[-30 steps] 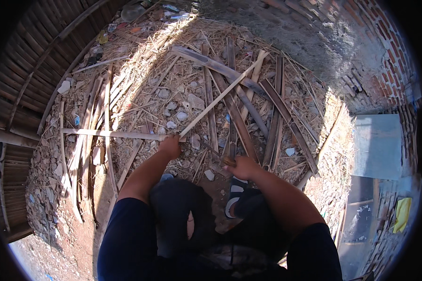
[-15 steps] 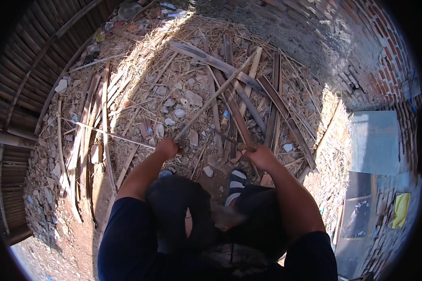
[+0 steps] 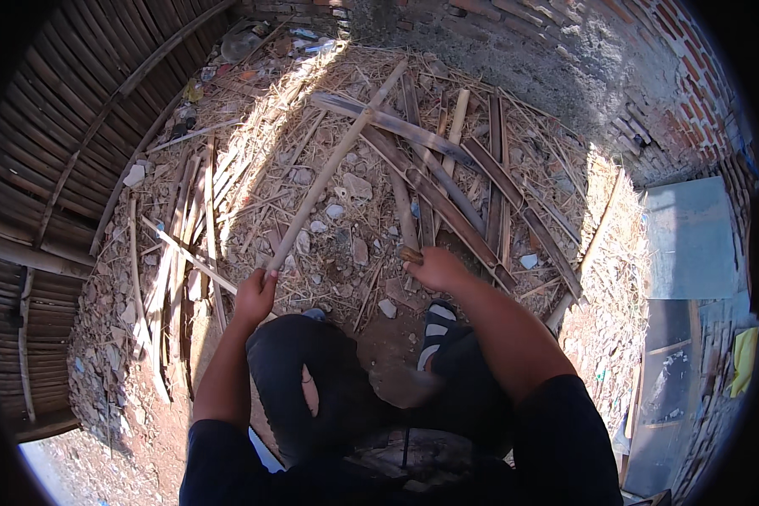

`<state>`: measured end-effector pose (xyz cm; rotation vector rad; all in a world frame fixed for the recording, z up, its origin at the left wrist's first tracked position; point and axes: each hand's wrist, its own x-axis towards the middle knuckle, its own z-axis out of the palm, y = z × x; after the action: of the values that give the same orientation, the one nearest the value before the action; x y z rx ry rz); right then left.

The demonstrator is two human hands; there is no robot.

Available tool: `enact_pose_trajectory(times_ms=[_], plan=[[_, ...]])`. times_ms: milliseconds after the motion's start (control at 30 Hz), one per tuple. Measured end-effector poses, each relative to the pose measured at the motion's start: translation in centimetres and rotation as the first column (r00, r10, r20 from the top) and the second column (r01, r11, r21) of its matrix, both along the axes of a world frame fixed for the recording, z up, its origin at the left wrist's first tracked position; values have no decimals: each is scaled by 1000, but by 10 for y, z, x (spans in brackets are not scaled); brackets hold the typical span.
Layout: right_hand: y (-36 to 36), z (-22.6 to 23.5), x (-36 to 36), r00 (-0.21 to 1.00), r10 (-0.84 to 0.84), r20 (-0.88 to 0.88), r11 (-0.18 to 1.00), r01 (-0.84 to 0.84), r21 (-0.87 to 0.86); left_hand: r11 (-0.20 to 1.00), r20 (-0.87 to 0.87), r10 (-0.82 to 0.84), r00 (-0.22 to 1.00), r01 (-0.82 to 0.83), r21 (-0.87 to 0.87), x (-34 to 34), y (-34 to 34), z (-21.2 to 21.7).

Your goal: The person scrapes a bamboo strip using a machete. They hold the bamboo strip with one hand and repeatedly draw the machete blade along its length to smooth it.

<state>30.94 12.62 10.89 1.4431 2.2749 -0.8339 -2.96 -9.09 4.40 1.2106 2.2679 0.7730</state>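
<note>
Left hand is closed on the near end of a bamboo strip slanting over rubble, right hand wraps a wooden handle, apparently while positioning the strip, which next calls for a steady grip.

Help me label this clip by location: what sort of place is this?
Probably a rough yard or outdoor work spot: a worn brick wall stands on one side, a slatted wall on the other, and split, bamboo-like strips lie across rubble-strewn ground.
</note>
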Motion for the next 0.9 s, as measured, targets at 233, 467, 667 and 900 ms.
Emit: enact_pose_trajectory(times_ms=[233,467,667,900], plan=[[20,-28,30,975,-220,-2,966,218,140,973,13,228,974,-228,41,-15,-52,10],[22,9,86,885,-465,-34,853,457,252,875,379,235,895,-365,319,-19,-50,-2],[30,20,115,843,-535,-62,768,515,380,878,103,362,926,-376,295,-13,-22,6],[32,11,93,918,-318,-238,858,385,339,727,603,193,774,-525,442,1,17,43]])
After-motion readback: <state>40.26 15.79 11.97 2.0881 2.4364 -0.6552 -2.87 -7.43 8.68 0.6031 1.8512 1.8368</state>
